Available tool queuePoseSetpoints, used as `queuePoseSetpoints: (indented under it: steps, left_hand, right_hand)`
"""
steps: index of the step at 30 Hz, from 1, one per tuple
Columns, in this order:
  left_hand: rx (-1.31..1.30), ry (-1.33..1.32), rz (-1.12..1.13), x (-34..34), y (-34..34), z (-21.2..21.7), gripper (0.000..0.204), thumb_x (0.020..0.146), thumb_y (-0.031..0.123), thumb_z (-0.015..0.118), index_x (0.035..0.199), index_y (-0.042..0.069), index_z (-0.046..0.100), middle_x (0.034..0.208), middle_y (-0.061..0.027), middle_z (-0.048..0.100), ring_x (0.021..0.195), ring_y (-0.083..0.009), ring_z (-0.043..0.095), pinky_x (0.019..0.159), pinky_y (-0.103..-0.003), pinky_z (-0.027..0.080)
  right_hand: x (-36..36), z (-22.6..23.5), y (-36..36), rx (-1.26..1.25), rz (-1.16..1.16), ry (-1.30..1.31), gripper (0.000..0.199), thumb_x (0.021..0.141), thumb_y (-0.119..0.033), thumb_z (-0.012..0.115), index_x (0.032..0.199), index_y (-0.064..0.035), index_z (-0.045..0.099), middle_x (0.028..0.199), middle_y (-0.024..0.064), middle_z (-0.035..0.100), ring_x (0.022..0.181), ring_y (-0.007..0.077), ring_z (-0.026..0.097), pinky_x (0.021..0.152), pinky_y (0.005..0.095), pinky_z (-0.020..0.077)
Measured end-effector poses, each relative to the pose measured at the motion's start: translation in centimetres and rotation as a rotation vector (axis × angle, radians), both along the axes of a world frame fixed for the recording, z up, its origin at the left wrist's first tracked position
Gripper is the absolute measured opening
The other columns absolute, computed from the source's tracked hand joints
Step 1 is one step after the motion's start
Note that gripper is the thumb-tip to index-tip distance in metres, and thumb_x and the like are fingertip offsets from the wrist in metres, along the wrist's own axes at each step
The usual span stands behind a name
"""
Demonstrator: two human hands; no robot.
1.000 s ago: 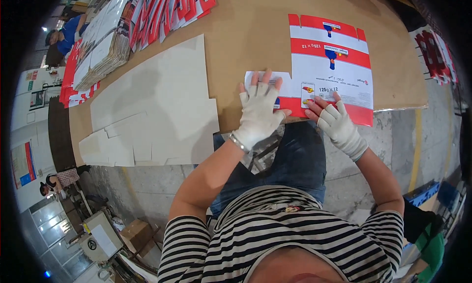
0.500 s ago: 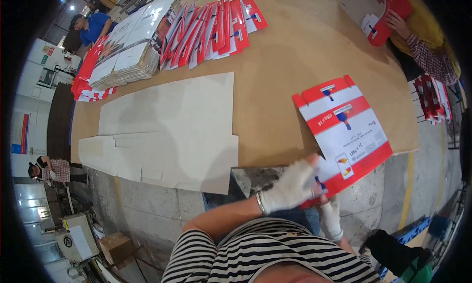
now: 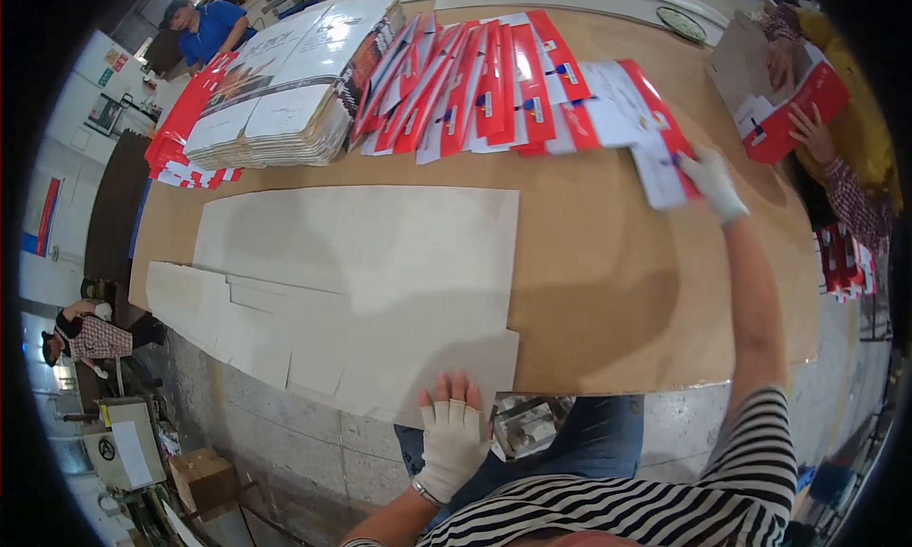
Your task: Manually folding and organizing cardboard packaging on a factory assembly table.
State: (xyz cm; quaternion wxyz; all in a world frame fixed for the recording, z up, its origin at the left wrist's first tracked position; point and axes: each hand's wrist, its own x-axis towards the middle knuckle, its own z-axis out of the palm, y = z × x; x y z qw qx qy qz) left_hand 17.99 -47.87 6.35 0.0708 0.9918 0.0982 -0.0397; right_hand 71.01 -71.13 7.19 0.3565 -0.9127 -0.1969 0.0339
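Note:
My right hand [image 3: 712, 178], in a white fingerless glove, reaches far right over the table. Its fingers grip the edge of a flat red and white carton [image 3: 657, 172], slightly blurred, beside the right end of a fanned row of similar flat cartons [image 3: 489, 100]. My left hand [image 3: 452, 435], gloved the same way with bare fingertips, lies with its fingers spread on the near edge of a large grey-white cardboard sheet [image 3: 380, 252]. The sheet has slits and stepped edges, its plain side up.
A thick stack of printed flat cartons [image 3: 285, 95] stands at the back left beside red ones [image 3: 180, 134]. At the far right, a person in yellow [image 3: 850, 100] handles an opened red and white carton [image 3: 798, 115]. The brown tabletop [image 3: 598, 281] ends just before me.
My right hand has carried the red and white carton from the near right edge to the row's right end. My left hand has left it and moved onto the cardboard sheet.

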Motion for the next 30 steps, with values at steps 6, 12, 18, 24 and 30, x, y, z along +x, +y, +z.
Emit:
queuePoseSetpoints:
  steps: [6,12,18,24,30]
  left_hand:
    - [-0.278,-0.222,-0.003,-0.6,2.0,2.8,0.049,0.072,0.01,0.07,0.119,-0.001,0.061,0.13,-0.02,0.059,0.12,-0.0362,0.057,0.102,-0.046,0.044]
    - [-0.324,-0.521,0.04,0.2,2.7,7.4,0.037,0.067,0.002,0.069,0.104,0.002,0.068,0.109,-0.0135,0.068,0.091,-0.0288,0.067,0.078,-0.037,0.055]
    - [-0.428,-0.559,-0.395,3.3,-3.6,7.2,0.049,0.068,0.025,0.078,0.11,0.003,0.066,0.119,-0.0144,0.065,0.105,-0.0327,0.063,0.093,-0.045,0.05]
    - [-0.052,-0.235,-0.22,4.0,-1.9,6.8,0.083,0.067,0.036,0.079,0.138,0.007,0.049,0.138,-0.0129,0.052,0.137,-0.0326,0.041,0.114,-0.053,0.027]
    - [-0.231,-0.247,-0.464,9.2,-0.4,0.2,0.049,0.071,0.023,0.072,0.118,0.011,0.064,0.13,-0.0058,0.058,0.121,-0.0293,0.05,0.109,-0.048,0.035]
  right_hand:
    - [1.9,-3.3,18.9,-0.008,0.032,0.007,0.039,0.09,-0.032,0.061,0.11,0.0016,0.061,0.11,0.0277,0.065,0.107,0.0439,0.06,0.091,0.0486,0.0465]
    - [-17.8,6.3,14.3,0.509,0.707,0.235,0.039,0.084,-0.018,0.072,0.117,-0.0013,0.059,0.112,0.0166,0.061,0.109,0.0325,0.059,0.091,0.0462,0.049]
    - [-32.6,8.4,3.7,-0.106,1.155,-0.44,0.026,0.072,-0.024,0.065,0.096,-0.0147,0.062,0.096,0.0046,0.059,0.096,0.023,0.059,0.088,0.0421,0.0445]
    - [-33.0,7.6,-9.0,-0.25,0.441,-0.459,0.013,0.069,-0.016,0.064,0.081,-0.0128,0.061,0.087,0.0044,0.059,0.088,0.0248,0.058,0.087,0.042,0.0432]
    - [-34.2,5.4,-18.0,0.101,0.233,-0.057,0.011,0.075,-0.002,0.061,0.086,-0.0023,0.062,0.093,0.0082,0.063,0.087,0.0245,0.058,0.081,0.0345,0.044]
